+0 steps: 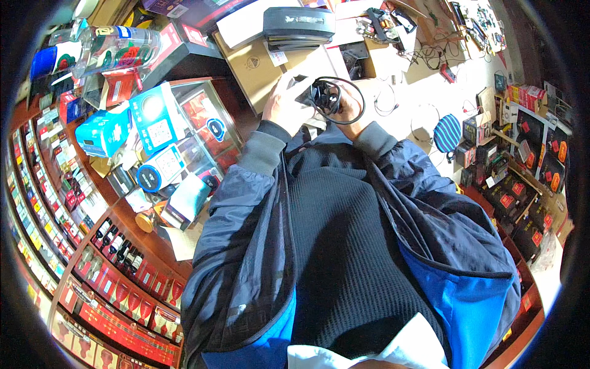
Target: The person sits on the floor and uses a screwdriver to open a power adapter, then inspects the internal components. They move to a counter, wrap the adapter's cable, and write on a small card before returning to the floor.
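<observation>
Head view: right hand grips coiled black cable; its loose loop might snag left hand, whose grip is unclear.

Dark bottles and a blue box stand left, a striped oval object right.

Wording: none legible.
Black case, beyond the left hand: pale printed marking.
Cardboard box, nearer that hand: round dark emblem.
Blue-and-white sign, left of it: square code.
Black boxes, right of the right hand: red labels.
</observation>
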A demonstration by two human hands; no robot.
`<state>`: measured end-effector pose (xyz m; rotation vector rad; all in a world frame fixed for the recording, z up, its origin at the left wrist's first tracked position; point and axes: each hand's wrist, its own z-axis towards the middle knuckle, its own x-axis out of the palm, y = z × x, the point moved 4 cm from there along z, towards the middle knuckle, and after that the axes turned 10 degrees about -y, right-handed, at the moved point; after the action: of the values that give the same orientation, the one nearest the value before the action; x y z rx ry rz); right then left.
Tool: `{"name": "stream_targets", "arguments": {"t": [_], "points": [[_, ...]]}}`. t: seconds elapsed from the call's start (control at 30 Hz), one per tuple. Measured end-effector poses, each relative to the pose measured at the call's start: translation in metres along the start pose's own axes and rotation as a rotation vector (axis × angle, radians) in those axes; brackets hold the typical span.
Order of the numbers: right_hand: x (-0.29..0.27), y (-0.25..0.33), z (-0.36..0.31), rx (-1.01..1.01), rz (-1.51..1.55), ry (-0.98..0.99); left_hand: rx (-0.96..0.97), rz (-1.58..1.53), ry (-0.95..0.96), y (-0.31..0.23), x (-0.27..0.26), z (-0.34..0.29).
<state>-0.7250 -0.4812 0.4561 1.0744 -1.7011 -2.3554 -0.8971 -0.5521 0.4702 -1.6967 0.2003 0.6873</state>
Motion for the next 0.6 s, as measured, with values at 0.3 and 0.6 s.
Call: {"name": "stream_targets", "arguments": {"t": [0.3, 0.6], "points": [[0.003, -0.017, 0.001, 0.304, -0.020, 0.149, -0.136, 0.036, -0.043, 0.005, 0.004, -0.006], [-0.007, -0.001, -0.007, 0.052, -0.159, 0.092, 0.037, 0.299, -0.010, 0.009, 0.009, 0.006]]}}
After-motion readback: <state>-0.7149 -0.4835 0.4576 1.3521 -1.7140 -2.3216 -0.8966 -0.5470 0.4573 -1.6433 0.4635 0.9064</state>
